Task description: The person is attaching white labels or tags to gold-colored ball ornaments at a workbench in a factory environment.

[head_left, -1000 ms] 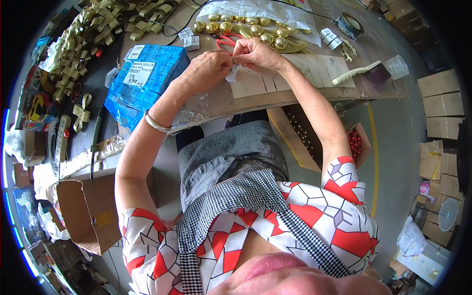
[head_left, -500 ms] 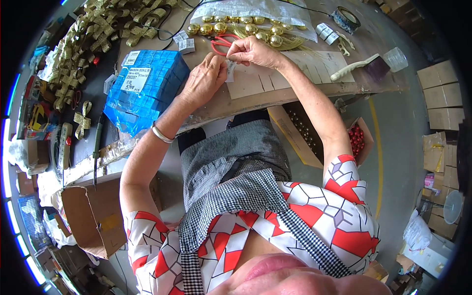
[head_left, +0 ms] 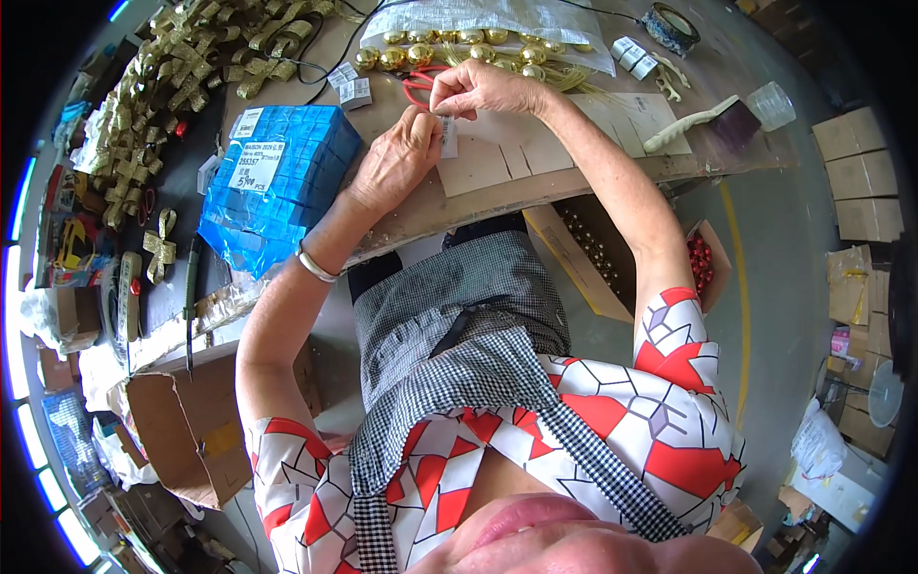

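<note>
Both my hands meet over the near edge of the workbench, fingertips almost touching. My left hand [head_left: 400, 158] is closed in a pinch, its back turned up. A small white printed tag [head_left: 448, 139] shows beside its fingertips and seems held there. My right hand [head_left: 490, 90] pinches thumb against forefinger just above the tag; whatever is between those fingers is too small to make out. Red-handled scissors [head_left: 417, 88] lie right behind the hands. Farther back are shiny gold balls [head_left: 420, 55] and a bundle of gold cords [head_left: 574, 77].
A blue-wrapped pack [head_left: 311, 158] stands left of my left hand. A marked cardboard sheet [head_left: 516, 158] lies under my right forearm. Label stacks [head_left: 352, 88], a white-handled brush [head_left: 693, 126] and a tape roll [head_left: 671, 29] are around. Gold glitter bows [head_left: 143, 115] fill the far left.
My right hand has shifted slightly left and up, closer over the left fingertips. The left hand keeps its pinch beside the tag. The whole view has shifted a little.
</note>
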Motion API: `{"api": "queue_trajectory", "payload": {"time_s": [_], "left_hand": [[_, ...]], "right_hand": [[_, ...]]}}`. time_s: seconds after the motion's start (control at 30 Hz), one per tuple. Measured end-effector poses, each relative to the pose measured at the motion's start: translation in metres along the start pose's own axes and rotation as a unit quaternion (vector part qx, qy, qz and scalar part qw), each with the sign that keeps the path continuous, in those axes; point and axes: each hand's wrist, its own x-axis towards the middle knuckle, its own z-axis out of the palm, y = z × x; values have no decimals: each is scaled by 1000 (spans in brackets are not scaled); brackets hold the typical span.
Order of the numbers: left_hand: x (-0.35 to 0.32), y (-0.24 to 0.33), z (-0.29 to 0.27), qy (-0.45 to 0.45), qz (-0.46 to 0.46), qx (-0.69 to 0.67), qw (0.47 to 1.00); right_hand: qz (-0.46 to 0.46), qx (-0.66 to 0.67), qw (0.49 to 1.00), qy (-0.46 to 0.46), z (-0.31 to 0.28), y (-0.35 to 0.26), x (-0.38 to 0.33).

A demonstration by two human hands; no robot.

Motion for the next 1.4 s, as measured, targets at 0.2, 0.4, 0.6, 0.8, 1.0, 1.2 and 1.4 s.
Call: {"api": "queue_trajectory", "payload": {"time_s": [0.2, 0.4, 0.6, 0.8, 1.0, 1.2, 1.4], "left_hand": [[1, 2, 3, 10, -6, -12, 1000], [1, 3, 12, 57, -49, -41, 996], [6, 3, 9, 25, -69, -63, 995], [8, 8, 10, 13, -82, -88, 993], [6, 14, 12, 31, -112, -81, 990], [3, 19, 18, 67, -129, -68, 987], [5, 19, 16, 70, -132, -85, 985]], "right_hand": [[-32, 35, 998, 32, 8, 5, -1], [-48, 40, 998, 29, 6, 16, 1], [-49, 37, 998, 26, 5, 15, -2], [-52, 70, 995, 54, 10, 22, -2], [45, 37, 993, 99, 8, 20, -6], [-52, 32, 996, 67, 9, 25, -6], [-59, 11, 997, 37, 7, 28, -5]]}}
